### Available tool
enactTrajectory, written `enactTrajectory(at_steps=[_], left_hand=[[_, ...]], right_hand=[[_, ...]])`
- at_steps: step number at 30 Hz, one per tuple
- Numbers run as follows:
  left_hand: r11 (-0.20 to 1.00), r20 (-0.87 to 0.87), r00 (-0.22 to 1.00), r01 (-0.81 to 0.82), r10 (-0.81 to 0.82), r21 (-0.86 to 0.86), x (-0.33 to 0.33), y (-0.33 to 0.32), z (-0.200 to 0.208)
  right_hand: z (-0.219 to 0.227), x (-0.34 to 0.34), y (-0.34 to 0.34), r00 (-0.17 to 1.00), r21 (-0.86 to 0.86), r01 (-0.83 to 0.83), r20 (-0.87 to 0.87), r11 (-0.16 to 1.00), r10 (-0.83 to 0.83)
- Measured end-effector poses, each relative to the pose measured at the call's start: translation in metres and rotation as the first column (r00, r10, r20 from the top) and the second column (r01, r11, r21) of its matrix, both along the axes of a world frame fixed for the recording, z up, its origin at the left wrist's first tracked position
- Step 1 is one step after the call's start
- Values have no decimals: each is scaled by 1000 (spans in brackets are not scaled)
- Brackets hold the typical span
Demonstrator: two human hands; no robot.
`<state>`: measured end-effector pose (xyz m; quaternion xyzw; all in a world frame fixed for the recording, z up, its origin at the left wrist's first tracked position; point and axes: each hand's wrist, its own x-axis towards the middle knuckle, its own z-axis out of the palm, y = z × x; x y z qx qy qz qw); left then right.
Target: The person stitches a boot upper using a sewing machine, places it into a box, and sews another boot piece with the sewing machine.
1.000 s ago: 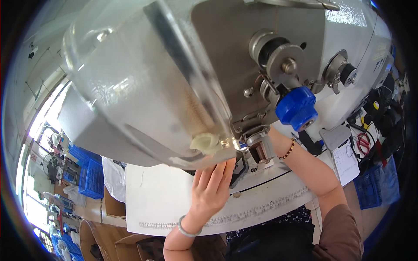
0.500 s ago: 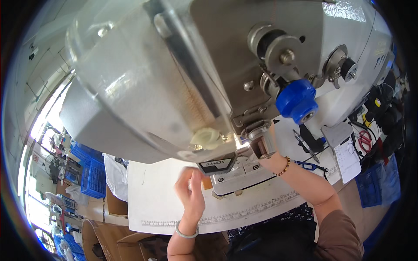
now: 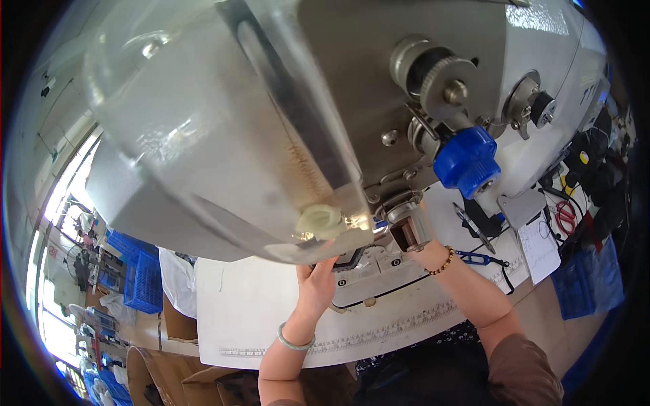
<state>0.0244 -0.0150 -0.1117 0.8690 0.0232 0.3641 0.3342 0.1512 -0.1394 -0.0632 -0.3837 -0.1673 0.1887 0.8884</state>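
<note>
My left hand (image 3: 316,289) is raised beneath the clear guard (image 3: 223,196) of a sewing machine. Its thumb and forefinger stand apart, and their tips run behind the guard's lower edge. Close beside those fingers is a dark-rimmed plate (image 3: 349,260), mostly covered by the guard; whether they touch it I cannot tell. My right hand (image 3: 428,254) reaches in behind the machine's metal parts at the needle area, so its fingers are hidden. Only its wrist side shows, with a beaded bracelet. Under both hands lies the metal needle bed (image 3: 369,274).
A white table (image 3: 250,304) with a ruler strip (image 3: 365,333) along its near edge carries the machine. To the right lie tweezers (image 3: 474,228), a blue tool (image 3: 477,258) and a written note sheet (image 3: 539,250). Blue crates (image 3: 143,281) and cardboard boxes (image 3: 159,379) stand at the left.
My left hand has moved right and up, from beside the guard to under its edge, and its fingers have spread. The dark-rimmed plate is now more covered. My right hand has hardly moved.
</note>
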Motion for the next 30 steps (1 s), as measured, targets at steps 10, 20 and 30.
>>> enactTrajectory(at_steps=[10,20,30], left_hand=[[640,136,955,279,-264,-716,13,-6,22],[505,149,964,244,-221,-828,18,-2,22],[-118,403,784,396,-472,-910,27,45,22]], right_hand=[[8,7,-5,998,-110,-67,-14,992,66],[4,17,-5,991,-110,-129,30,986,133],[26,17,-6,984,-195,-164,-106,967,146]])
